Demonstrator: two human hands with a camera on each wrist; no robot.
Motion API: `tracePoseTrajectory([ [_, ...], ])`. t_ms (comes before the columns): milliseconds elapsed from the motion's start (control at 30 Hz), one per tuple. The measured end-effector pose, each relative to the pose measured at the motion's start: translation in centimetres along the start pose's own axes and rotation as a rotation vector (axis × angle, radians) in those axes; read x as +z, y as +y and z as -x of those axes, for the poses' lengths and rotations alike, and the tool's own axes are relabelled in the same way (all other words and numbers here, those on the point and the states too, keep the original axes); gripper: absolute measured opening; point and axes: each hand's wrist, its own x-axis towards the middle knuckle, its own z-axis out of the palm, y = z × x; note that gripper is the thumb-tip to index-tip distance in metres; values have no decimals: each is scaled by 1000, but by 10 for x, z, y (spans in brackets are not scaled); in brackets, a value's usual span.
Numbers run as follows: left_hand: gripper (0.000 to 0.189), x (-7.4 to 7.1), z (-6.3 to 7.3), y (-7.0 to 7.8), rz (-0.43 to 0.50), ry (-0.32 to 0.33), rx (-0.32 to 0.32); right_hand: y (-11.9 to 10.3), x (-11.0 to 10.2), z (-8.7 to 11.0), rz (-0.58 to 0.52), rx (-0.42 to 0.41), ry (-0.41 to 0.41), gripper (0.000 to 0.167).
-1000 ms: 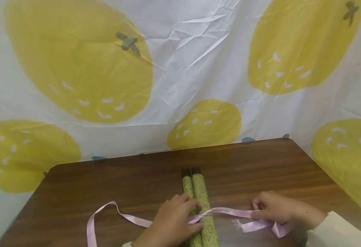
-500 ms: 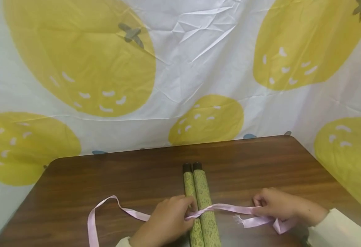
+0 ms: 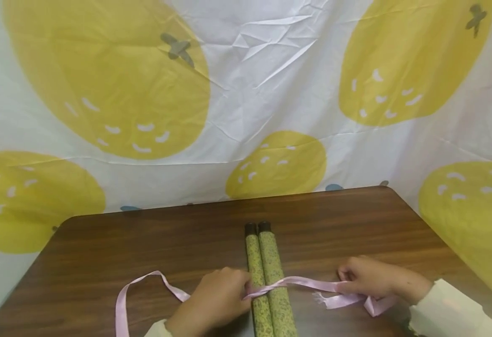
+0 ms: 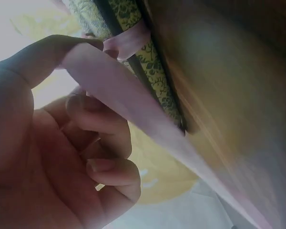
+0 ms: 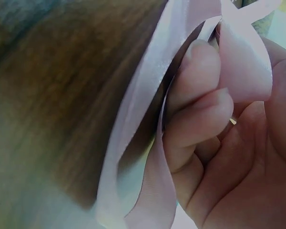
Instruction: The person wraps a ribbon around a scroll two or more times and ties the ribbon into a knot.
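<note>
Pinches a pink ribbon (image 3: 267, 289) in left hand (image 3: 218, 297) and right hand (image 3: 365, 279) across two green rolls (image 3: 272, 260) side by side on the table (image 3: 145, 248); apparently draws it snug, next likely needs an even pull.

1. The bench (image 3: 153, 248) is dark brown, streaked with wood grain, its far corners rounded.
2. A white cloth (image 3: 233, 110) hangs behind the bench and along its right side, sharply creased near the top middle.
3. Five yellow fruit prints (image 3: 115, 89) carry white dashes; the upper two also show grey crosses.
4. Two blue patches (image 3: 334, 187) peek above the bench's far edge.
</note>
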Motion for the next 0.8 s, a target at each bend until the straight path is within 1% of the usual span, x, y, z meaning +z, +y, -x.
tracePoseTrajectory([
  [133, 20, -3, 3, -1, 17, -26, -5, 0, 1, -2, 16, 14, 3, 31],
  [200, 20, -6, 3, 0, 50, -54, 4, -1, 2, -2, 23, 29, 0, 31],
  [233, 19, -7, 3, 0, 84, -73, 9, -1, 2, -2, 23, 31, 0, 31],
  [333, 17, -10, 2, 2, 215, -111, 34, -1, 3, -1, 21, 28, -2, 31],
  [400, 14, -11, 0, 3, 333, -134, 55, -1, 3, 0, 17, 22, -3, 31],
  [467, 14, -11, -1, 4, 440, -160, 72, -2, 2, 0, 15, 23, -4, 31],
  [533, 10, -11, -2, 5, 543, -200, 79, -2, 2, 0, 24, 25, 2, 31],
  [667, 11, -11, -3, 4, 745, -284, 100, -2, 2, 1, 31, 29, 7, 33],
  [700, 11, -11, -3, 3, 787, -298, 105, -1, 3, 1, 32, 29, 8, 33],
  [800, 13, -12, -5, 2, 865, -312, 126, -2, 2, 1, 34, 21, 10, 33],
])
